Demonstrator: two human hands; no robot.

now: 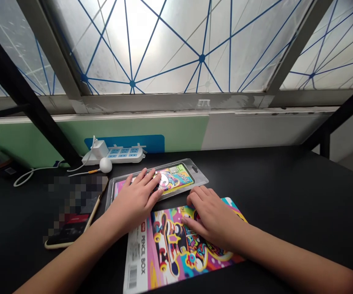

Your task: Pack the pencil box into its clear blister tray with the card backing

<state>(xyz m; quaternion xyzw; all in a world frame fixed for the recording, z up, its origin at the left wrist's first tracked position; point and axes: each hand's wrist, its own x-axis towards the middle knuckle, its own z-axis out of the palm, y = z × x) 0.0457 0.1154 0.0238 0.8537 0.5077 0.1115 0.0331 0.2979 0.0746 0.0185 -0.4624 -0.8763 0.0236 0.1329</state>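
A person's right hand (214,218) lies open, fingers lightly curled and gripping nothing, on a glossy skateboard-print pencil box card (167,261) at the near side of a black table (289,192). The left hand (135,202) sits flat with fingers spread, also not gripping, over a clear plastic blister pack (199,176) just beyond the card, its colourful insert showing through. The slick card could skate out from under the right palm if pushed sideways, and heavy pressure from the left hand could flex or crack the thin blister shell. To the left, a smartphone (63,240), its screen partly pixelated, lies just beside the left wrist, where a careless sweep of the forearm could knock it. Farther on, a white cable (29,181) trails across the table toward a power strip (124,155) carrying a white plug (95,149), with a round white object (105,165) nearby, all possible snags for a reaching arm. Beyond rise a green wall panel (133,130) and a small clear cup (203,104) on the sill beneath a window (164,49) laced with blue lines.
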